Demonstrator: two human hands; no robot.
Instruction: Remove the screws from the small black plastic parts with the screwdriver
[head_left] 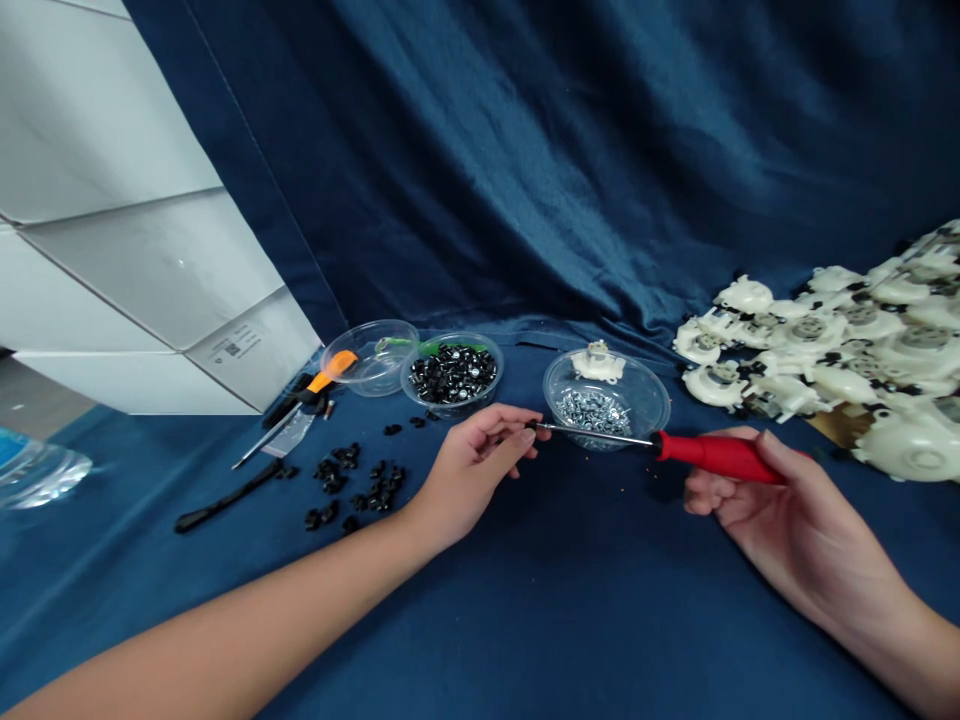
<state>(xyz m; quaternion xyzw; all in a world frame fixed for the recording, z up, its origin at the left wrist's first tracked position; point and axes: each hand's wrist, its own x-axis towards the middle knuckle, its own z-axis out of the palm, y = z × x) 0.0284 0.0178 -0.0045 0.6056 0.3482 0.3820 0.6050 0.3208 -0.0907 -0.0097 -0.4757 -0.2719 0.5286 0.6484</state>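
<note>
My right hand (806, 510) is closed around the red handle of a screwdriver (712, 455), whose metal shaft points left. At its tip, my left hand (472, 465) pinches a small black part (532, 425), mostly hidden by the fingers. Tip and part seem to touch. Just behind the shaft stands a clear plastic bowl (658, 405) of small silver screws (592, 412), with a white plastic piece (598, 365) resting at its back. Several loose black parts (382, 488) lie on the cloth left of my left hand.
A second clear bowl (491, 350) holds black parts with shiny metal bits. Beside it are a clear lid (375, 375), an orange-handled tool (330, 372) and a black strip (225, 503). White plastic housings (810, 345) pile up at right. White boxes (150, 270) and a bottle (45, 470) stand left.
</note>
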